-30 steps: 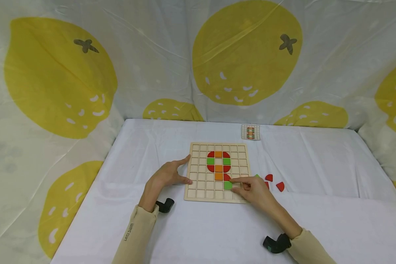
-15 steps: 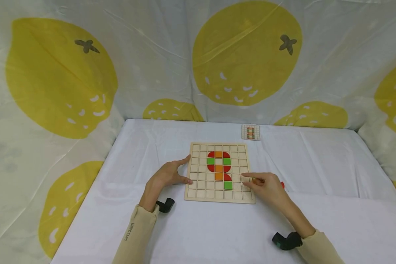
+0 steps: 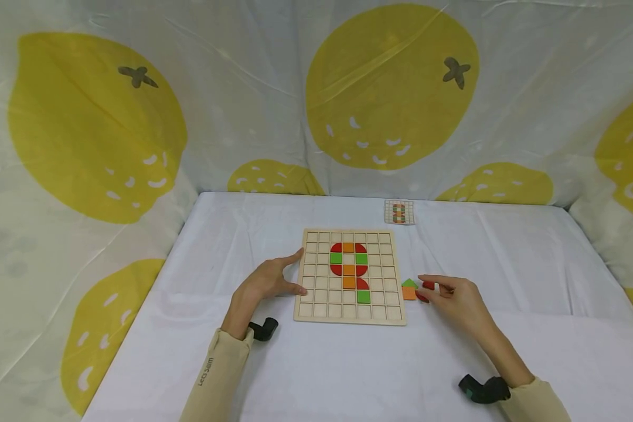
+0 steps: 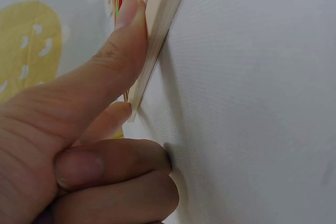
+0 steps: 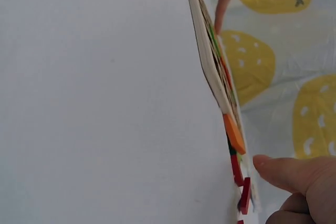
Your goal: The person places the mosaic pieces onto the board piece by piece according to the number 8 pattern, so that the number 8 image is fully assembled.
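Head view: the person's right hand (image 3: 461, 302) has swung off the pale wooden grid board (image 3: 316, 310), where its fingertips were at the bright green square tile (image 3: 364, 297) a second ago, to the loose pieces by the board's right edge; that tile lies in the same cell. Thumb and forefinger stand apart at some small red pieces (image 3: 429, 285) beside a flat orange square tile (image 3: 409, 293), though I can't tell whether they touch. The left hand (image 3: 266, 278), thumb and forefinger spread, presses the board's left edge. I'd judge the green one settled, others unplaced.
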Demonstrator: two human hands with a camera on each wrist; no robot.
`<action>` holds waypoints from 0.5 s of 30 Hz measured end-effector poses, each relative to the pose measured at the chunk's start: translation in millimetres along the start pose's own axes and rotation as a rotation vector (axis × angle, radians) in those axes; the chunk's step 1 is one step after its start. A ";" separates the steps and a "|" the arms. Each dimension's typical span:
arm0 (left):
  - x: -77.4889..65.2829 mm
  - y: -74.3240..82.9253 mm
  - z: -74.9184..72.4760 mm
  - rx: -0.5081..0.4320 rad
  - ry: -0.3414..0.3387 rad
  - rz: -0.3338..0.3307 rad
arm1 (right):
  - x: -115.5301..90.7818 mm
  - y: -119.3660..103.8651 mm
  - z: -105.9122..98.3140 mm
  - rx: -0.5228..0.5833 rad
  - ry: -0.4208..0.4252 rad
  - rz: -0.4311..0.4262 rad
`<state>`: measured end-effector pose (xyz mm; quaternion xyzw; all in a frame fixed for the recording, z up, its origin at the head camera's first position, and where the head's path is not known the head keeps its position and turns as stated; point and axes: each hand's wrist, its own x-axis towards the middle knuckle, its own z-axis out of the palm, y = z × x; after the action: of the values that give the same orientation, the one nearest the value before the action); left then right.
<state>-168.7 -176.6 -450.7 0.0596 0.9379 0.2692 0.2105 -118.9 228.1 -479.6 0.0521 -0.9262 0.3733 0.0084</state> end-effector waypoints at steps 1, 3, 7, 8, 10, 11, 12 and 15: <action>0.0 0.1 0.0 0.000 -0.001 -0.001 | -0.7 2.0 -0.7 -0.007 0.012 -0.002; 0.1 0.3 0.1 -0.001 -0.003 -0.004 | -1.6 5.8 -1.6 -0.017 0.036 -0.006; 0.1 0.7 0.2 0.000 -0.007 -0.009 | -1.6 13.6 -2.9 -0.023 0.058 -0.004; 0.0 0.9 0.2 0.000 -0.007 -0.011 | -1.2 15.4 -3.2 -0.023 0.060 -0.005; -0.2 1.2 0.0 -0.001 -0.005 -0.012 | -0.4 18.8 -3.8 -0.024 0.063 -0.012; -0.4 1.2 0.0 -0.002 -0.004 -0.013 | 0.1 20.3 -4.1 -0.024 0.063 -0.017; -0.4 1.4 -0.1 -0.005 -0.003 -0.013 | 0.5 21.6 -4.5 -0.024 0.062 -0.023; -0.6 1.6 -0.2 -0.010 -0.001 -0.011 | 1.9 24.5 -5.4 -0.018 0.053 -0.035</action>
<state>-168.3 -175.5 -449.5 0.0534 0.9367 0.2728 0.2129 -123.4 249.2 -492.5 0.0581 -0.9280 0.3658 0.0401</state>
